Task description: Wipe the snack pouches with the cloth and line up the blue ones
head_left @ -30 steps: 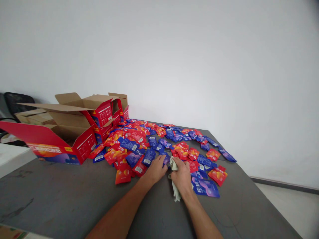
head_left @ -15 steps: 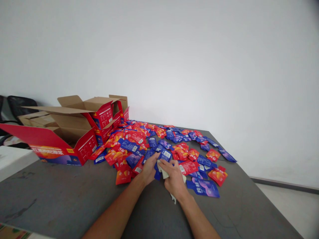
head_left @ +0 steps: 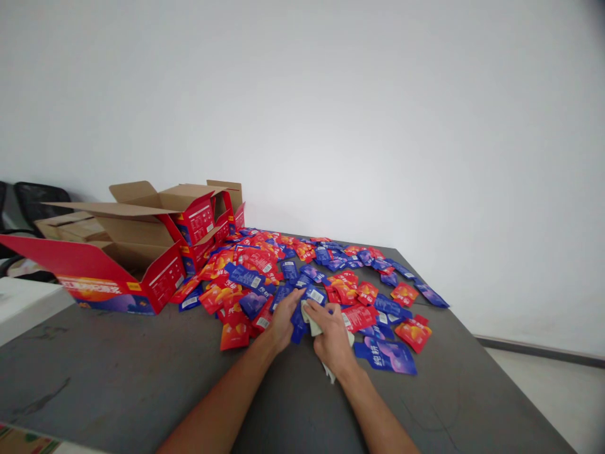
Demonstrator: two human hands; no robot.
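Both hands have drawn nearer me; my left hand point(head_left: 282, 323) pins a blue packet point(head_left: 299, 315) flat, my right hand point(head_left: 332, 337) grips a cloth point(head_left: 312, 323) on it; most packets point(head_left: 265, 265) lie untouched across the counter point(head_left: 118, 372)

Open boxes point(head_left: 137, 258) stand left of the packets point(head_left: 302, 271) strewn on the table point(head_left: 118, 372).

The right hand point(head_left: 331, 337) hides most of the pale cloth point(head_left: 312, 323).
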